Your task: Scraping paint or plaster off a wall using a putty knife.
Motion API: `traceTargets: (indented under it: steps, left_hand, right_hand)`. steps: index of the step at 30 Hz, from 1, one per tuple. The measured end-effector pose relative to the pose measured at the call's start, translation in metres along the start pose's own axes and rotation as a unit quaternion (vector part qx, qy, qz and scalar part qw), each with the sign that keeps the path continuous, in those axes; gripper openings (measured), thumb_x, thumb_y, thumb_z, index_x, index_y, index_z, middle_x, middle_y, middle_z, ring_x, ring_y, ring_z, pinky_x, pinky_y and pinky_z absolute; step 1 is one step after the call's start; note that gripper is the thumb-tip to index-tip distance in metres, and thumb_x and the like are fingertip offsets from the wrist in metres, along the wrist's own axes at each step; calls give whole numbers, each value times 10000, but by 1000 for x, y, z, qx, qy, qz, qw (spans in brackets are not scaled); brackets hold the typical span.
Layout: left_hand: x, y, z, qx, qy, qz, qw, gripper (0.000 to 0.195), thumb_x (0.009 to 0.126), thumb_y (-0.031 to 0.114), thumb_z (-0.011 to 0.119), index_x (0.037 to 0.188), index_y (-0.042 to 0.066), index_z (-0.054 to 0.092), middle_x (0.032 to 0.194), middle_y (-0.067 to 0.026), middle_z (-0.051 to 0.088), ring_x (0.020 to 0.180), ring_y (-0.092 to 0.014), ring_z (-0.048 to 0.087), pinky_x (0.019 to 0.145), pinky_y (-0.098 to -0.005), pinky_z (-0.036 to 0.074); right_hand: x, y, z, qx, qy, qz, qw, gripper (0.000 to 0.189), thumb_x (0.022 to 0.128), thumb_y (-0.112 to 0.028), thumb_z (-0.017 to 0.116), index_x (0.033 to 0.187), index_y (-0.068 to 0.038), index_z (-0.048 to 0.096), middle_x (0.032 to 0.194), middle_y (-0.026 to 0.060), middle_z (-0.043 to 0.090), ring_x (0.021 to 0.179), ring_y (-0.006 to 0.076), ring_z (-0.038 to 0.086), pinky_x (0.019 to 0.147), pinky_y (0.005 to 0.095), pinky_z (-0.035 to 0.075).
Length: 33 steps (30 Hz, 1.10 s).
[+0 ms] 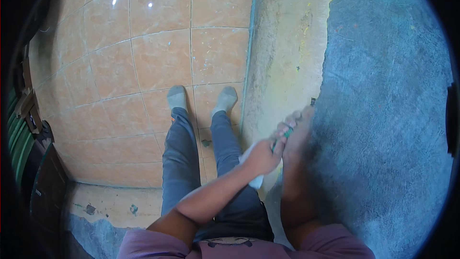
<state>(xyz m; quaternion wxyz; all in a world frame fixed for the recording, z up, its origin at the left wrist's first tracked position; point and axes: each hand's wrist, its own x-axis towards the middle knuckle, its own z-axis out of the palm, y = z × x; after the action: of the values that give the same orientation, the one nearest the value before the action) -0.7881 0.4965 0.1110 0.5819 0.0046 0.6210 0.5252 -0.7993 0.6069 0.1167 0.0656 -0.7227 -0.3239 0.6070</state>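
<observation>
Both hands are together in front of the wall on my right. My right hand is wrapped around a green handle, its fingers blurred. Just below it, my left hand grips the lower end of the same green handle. A white item, perhaps cloth or paper, shows beneath my left hand; its shape is mostly covered. A small dark piece appears just beyond my right fingertips at the wall's paint edge. Whether it belongs to the handled tool, I cannot tell.
The blue wall has a bare beige lower band with a ragged paint edge. Orange floor tiles carry small pale flecks. My socked feet stand on them. Wooden furniture and a dark panel are at the left.
</observation>
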Motion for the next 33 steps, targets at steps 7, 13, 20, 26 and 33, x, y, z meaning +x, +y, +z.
traceTargets:
  steps: [7, 13, 20, 26, 33]
  left_hand:
    - [32, 9, -8, -5, 9, 10, 1000, 554, 918, 425, 361, 685, -35, 565, 594, -255, 512, 610, -372, 577, 605, -410, 445]
    - [14, 18, -4, -30, -4, 60, 998, 527, 920, 400, 378, 692, -35, 568, 612, -238, 546, 626, -357, 585, 618, -410, 440]
    - [-7, 13, -20, -15, -45, 14, 999, 483, 932, 364, 393, 681, -7, 573, 531, -167, 500, 493, -267, 510, 531, -370, 415]
    - [-6, 27, -28, -168, -100, -67, 978, 454, 919, 336, 421, 719, -47, 562, 656, -212, 563, 616, -306, 553, 628, -379, 430]
    - [-35, 46, -14, -133, -78, -5, 988, 368, 940, 315, 404, 920, -33, 524, 630, -77, 528, 578, -157, 499, 571, -310, 413]
  right_hand:
    - [15, -11, 24, -14, -24, -41, 999, 409, 880, -543, 377, 735, -162, 347, 583, -34, 318, 456, 106, 314, 390, 243, 290]
    - [5, -12, -5, 82, -36, 44, 995, 428, 868, -557, 400, 728, -156, 349, 561, -34, 324, 443, 103, 313, 384, 244, 286]
    - [-20, -3, 6, 69, -48, 17, 996, 409, 888, -558, 371, 777, -164, 380, 613, -33, 354, 503, 103, 346, 433, 230, 313]
    - [-25, -6, 4, 12, -117, -39, 992, 310, 933, -438, 365, 876, -144, 448, 668, -10, 404, 538, 127, 402, 484, 266, 376]
    - [-24, -8, -26, 91, -150, 58, 983, 300, 930, -423, 383, 888, -137, 458, 647, 15, 411, 523, 135, 409, 467, 261, 359]
